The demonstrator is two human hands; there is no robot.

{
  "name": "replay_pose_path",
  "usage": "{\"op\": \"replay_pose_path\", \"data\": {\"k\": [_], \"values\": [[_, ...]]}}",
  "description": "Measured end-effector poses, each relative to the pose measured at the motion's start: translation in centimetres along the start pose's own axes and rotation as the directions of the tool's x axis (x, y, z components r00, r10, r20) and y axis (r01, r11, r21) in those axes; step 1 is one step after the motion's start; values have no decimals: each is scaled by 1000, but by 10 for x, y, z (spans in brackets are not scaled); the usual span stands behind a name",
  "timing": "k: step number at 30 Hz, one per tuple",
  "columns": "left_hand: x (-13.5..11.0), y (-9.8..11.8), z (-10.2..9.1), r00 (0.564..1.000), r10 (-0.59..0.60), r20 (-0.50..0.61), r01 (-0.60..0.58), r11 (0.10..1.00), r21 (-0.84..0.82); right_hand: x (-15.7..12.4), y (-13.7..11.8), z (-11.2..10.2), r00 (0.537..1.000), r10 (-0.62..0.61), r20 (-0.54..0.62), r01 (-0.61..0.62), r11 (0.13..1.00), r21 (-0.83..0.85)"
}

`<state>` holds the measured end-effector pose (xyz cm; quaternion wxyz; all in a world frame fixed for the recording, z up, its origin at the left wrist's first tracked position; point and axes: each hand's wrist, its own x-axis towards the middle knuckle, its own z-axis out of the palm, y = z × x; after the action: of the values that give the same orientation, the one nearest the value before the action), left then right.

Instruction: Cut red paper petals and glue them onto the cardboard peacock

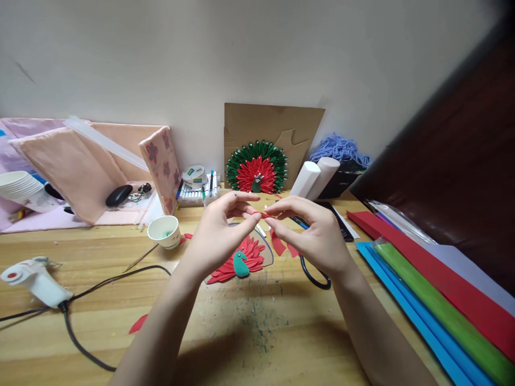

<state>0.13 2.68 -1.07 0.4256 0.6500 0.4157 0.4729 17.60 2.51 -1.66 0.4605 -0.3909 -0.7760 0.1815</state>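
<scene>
Between the fingertips of my left hand (221, 228) and my right hand (309, 228) is a small thin red piece (263, 215), pinched from both sides; its material is too small to make out. Both hands are raised over the table. Below them lies a peacock craft (241, 264) with a teal body and red petal-like feathers on a cardboard backing, partly covered by my left hand. Red scraps (278, 244) lie beneath my right hand, near the dark loop of a scissors-like handle (316, 279).
A glue gun (38, 281) with a black cord lies left, near a paper cup (163, 232) and a stick. A finished-looking green and red peacock (257, 169) leans on cardboard at the back. Coloured sheets (438, 300) lie right; pink padded panels (68, 177) stand left.
</scene>
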Motion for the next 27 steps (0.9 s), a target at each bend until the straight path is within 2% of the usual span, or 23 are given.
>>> {"op": "replay_pose_path", "data": {"k": [4, 11, 19, 27], "values": [[-2, 2, 2, 999, 28, 18, -29, 997, 72, 1, -1, 1, 999, 21, 25, -21, 1000, -3], [-1, 2, 2, 998, 45, 34, -48, 993, 112, 2, 1, 2, 978, 192, 80, -201, 972, 125], [-1, 2, 3, 997, 50, 54, -58, 985, 160, 4, 1, 4, 974, 197, 115, -209, 973, 102], [0, 1, 1, 997, 35, 66, -45, 986, 158, 4, 8, 2, 948, 278, 155, -311, 910, 274]]}}
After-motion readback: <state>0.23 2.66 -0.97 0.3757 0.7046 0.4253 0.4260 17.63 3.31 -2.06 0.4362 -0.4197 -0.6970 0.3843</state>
